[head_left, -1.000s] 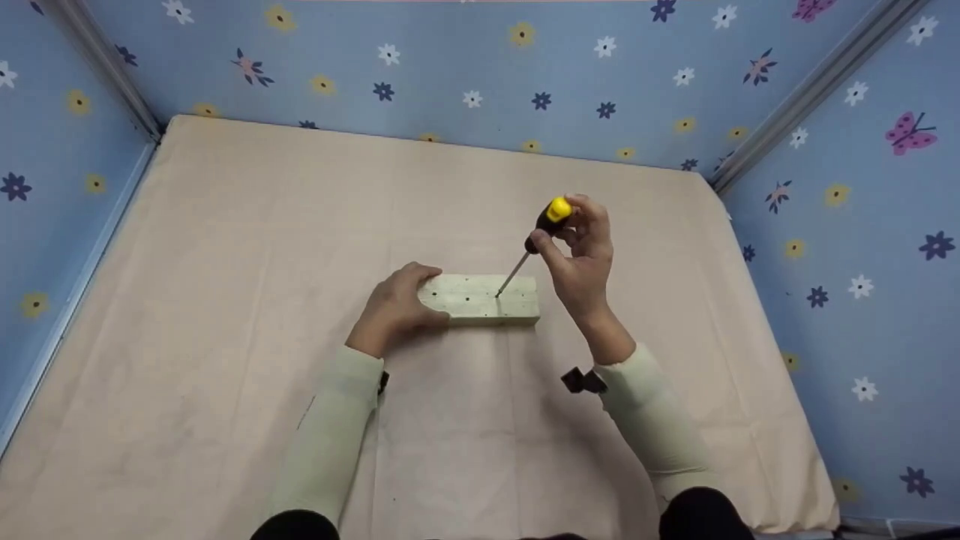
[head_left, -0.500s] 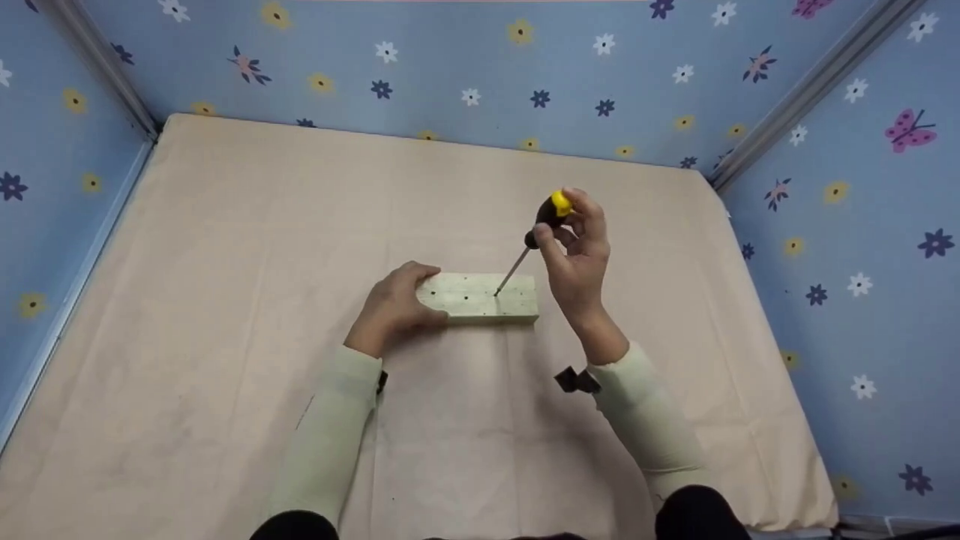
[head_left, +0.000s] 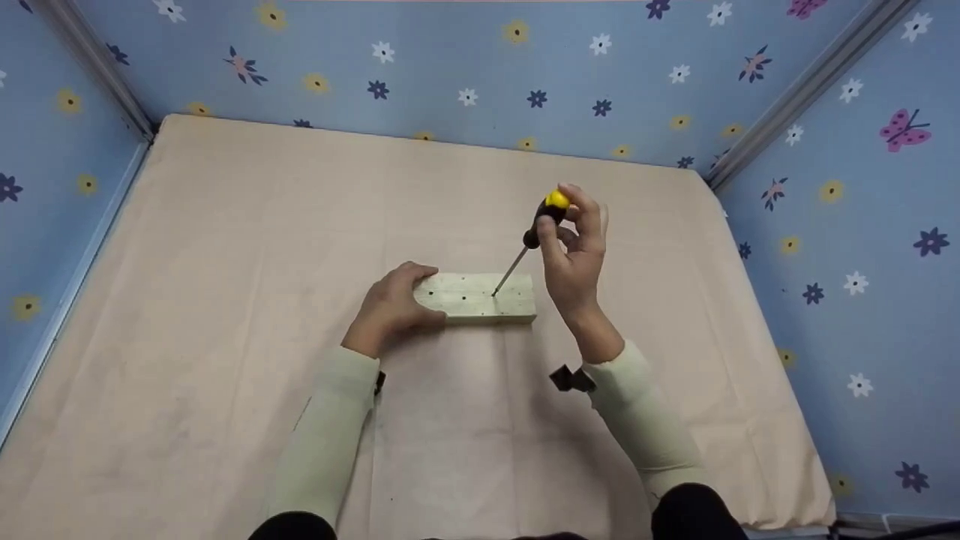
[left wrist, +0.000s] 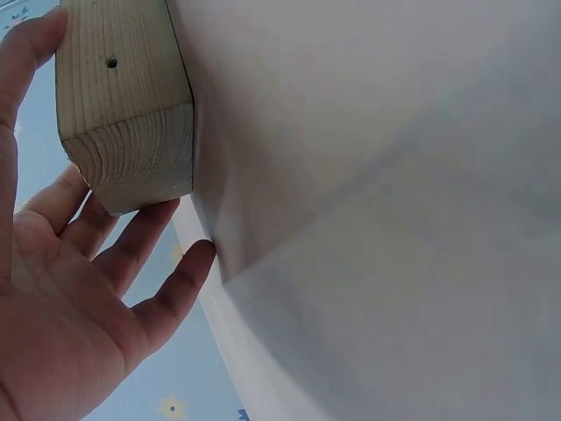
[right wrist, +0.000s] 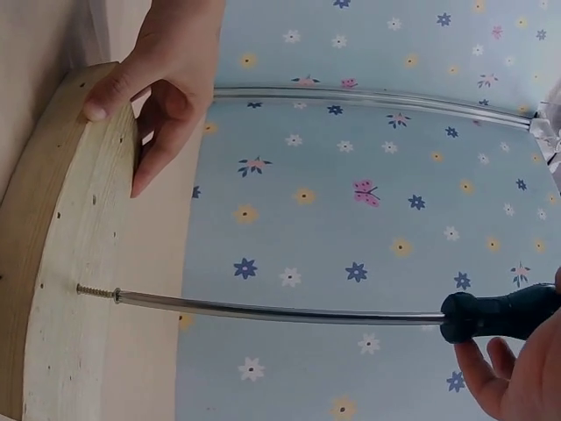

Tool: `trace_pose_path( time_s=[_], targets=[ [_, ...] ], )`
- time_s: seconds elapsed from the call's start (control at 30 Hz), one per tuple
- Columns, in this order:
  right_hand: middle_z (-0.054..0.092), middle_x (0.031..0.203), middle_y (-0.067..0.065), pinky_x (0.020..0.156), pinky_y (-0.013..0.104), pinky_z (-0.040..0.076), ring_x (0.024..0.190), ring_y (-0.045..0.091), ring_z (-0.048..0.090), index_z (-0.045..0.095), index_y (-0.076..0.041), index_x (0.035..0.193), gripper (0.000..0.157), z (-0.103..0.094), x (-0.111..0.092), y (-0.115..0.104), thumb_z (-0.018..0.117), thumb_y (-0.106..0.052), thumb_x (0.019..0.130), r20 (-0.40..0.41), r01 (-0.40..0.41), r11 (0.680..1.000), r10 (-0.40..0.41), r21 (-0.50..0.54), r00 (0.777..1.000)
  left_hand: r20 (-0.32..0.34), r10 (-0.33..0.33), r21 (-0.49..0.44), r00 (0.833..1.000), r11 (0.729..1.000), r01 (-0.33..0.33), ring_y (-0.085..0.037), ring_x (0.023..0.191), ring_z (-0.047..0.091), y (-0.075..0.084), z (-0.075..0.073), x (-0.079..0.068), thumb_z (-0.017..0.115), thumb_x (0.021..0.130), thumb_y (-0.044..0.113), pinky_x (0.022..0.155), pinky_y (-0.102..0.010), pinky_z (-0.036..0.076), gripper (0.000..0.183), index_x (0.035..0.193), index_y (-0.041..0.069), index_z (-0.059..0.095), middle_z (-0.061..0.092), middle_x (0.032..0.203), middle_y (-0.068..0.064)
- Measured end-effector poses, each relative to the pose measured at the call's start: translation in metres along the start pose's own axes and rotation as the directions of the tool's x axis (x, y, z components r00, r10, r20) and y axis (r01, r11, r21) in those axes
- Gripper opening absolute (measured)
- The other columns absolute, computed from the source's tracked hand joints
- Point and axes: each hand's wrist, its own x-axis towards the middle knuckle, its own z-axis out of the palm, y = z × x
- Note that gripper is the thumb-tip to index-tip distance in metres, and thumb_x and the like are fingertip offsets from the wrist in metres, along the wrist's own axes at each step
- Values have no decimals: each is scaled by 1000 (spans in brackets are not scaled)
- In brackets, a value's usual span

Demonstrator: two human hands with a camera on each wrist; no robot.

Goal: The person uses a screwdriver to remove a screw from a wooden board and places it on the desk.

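Note:
A pale wooden block point(head_left: 480, 304) with several small holes in its top lies on the cloth-covered table. My left hand point(head_left: 392, 306) grips its left end, thumb on the near side and fingers around the far side. In the right wrist view a screw point(right wrist: 96, 291) stands partly out of the block point(right wrist: 74, 237), and the screwdriver point(right wrist: 280, 311) meets its head. My right hand point(head_left: 576, 259) holds the screwdriver's black and yellow handle point(head_left: 551, 208), which leans up to the right. The left wrist view shows the block's end grain point(left wrist: 131, 158) and one hole.
A beige cloth point(head_left: 300, 202) covers the table around the block. Blue flower-patterned panels point(head_left: 465, 67) stand behind and at both sides, with grey metal posts point(head_left: 802, 90) at the corners.
My right hand shifts slightly on the screwdriver handle, its thumb moving up a little. The screwdriver tip stays at the same spot on the block, and my left hand keeps its hold.

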Motion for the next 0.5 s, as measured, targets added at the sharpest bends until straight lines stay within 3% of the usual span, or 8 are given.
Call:
trace_pose_path(
  time_s=[0.13,0.37,0.5],
  targets=[
    [49,109,14,72,28,57,89,17,55,56,3,122,38,2,1,0,68,-2,86,-25,30,999,-31,-25,999,-2,2,1,1000,1000,-2,-19,119,53,0,0,0,86,63,41,104,-41,41,81,136,22,54,55,132,4],
    [55,120,22,75,27,55,97,19,59,49,6,131,37,2,0,1,51,3,94,6,32,999,-32,-40,999,5,-27,0,1000,1000,27,-18,118,53,1,0,0,85,63,40,104,-41,40,81,136,24,54,55,130,6],
    [51,119,21,75,26,54,96,19,57,51,5,129,37,2,0,1,56,2,92,-2,23,999,-23,-24,1000,4,-24,7,1000,1000,24,-18,120,52,1,0,1,85,63,40,105,-41,40,81,136,25,54,55,132,6]
  ],
)
